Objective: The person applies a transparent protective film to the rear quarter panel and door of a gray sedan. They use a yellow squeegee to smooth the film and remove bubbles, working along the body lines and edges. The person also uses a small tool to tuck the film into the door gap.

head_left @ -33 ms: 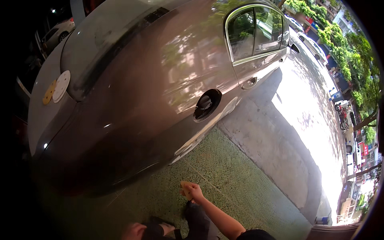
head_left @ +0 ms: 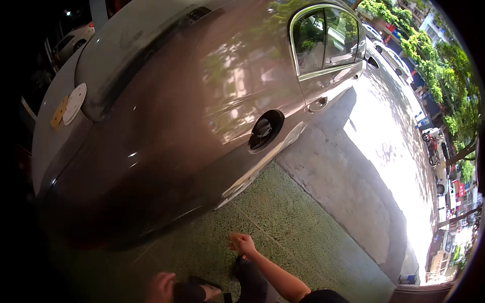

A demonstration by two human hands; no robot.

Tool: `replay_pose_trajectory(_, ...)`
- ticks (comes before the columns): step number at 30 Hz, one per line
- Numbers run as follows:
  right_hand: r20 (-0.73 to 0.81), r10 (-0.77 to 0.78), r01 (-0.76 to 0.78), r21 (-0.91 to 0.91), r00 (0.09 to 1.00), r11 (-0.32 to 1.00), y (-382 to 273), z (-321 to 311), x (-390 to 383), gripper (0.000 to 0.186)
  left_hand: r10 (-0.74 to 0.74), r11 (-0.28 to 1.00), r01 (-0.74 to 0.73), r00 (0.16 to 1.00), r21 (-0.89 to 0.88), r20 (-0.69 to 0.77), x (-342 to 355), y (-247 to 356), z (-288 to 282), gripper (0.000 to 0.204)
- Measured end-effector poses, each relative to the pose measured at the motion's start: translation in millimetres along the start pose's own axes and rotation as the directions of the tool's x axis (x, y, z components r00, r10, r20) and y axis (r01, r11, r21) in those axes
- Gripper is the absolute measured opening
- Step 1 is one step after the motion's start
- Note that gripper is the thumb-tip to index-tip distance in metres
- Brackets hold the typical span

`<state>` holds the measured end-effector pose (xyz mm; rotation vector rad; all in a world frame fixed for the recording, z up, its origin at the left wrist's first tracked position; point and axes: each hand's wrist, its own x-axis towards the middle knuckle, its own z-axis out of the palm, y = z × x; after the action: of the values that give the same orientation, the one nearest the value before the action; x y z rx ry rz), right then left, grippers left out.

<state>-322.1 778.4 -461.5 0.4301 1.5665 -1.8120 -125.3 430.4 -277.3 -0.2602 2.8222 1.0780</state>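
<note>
My right hand [head_left: 243,244] is closed on a thin tan piece [head_left: 233,238], possibly sandpaper, low in the middle of the view. My left hand [head_left: 162,285] is near the lower edge, blurred, its grip unclear. In front of me stands a brown sedan [head_left: 166,126]. A white perforated disc [head_left: 75,103] and a yellow one [head_left: 59,112] lie on its rear at the left. Its side has a dark oval recess [head_left: 265,130], apparently the fuel opening, and pale patches [head_left: 242,183] along the lower edge. Neither hand touches the car.
Green speckled floor [head_left: 283,217] lies between me and the car, meeting grey concrete [head_left: 343,192] at the right. Beyond are a sunlit pavement, parked motorbikes [head_left: 432,146], vehicles and trees [head_left: 439,70]. Another car [head_left: 70,43] stands in the dark at upper left.
My left hand has moved slightly upward. The view of the car has shifted a little. My right hand still holds the tan piece, a touch lower.
</note>
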Motion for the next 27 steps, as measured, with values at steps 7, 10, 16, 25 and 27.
replay_pose_trajectory(7,0.233,0.094,0.095,-0.685,0.968,0.722,197.7,0.8,149.0,0.044,0.786,0.566,-0.121,0.378,0.816,-0.489,130.0,-54.8,-149.7,0.038)
replay_pose_trajectory(10,0.249,0.349,-0.029,-0.777,0.903,0.628,235.1,8.2,192.4,0.046,0.742,0.666,-0.231,0.304,0.71,-0.597,159.0,-57.6,-171.2,0.052)
replay_pose_trajectory(16,0.711,0.207,0.594,-0.685,0.672,0.422,251.6,72.9,295.4,0.049,0.793,0.586,-0.112,0.281,0.803,-0.54,148.9,-38.4,-162.4,0.064)
replay_pose_trajectory(25,0.861,0.206,0.862,-0.493,0.464,0.118,270.6,68.4,386.6,0.054,0.773,0.616,-0.2,0.339,0.762,-0.536,173.2,6.8,-153.0,0.053)
replay_pose_trajectory(27,0.793,0.3,0.718,-0.608,0.53,0.339,265.4,107.1,345.9,0.052,0.724,0.664,-0.198,0.414,0.721,-0.552,155.8,-6.0,-158.1,0.052)
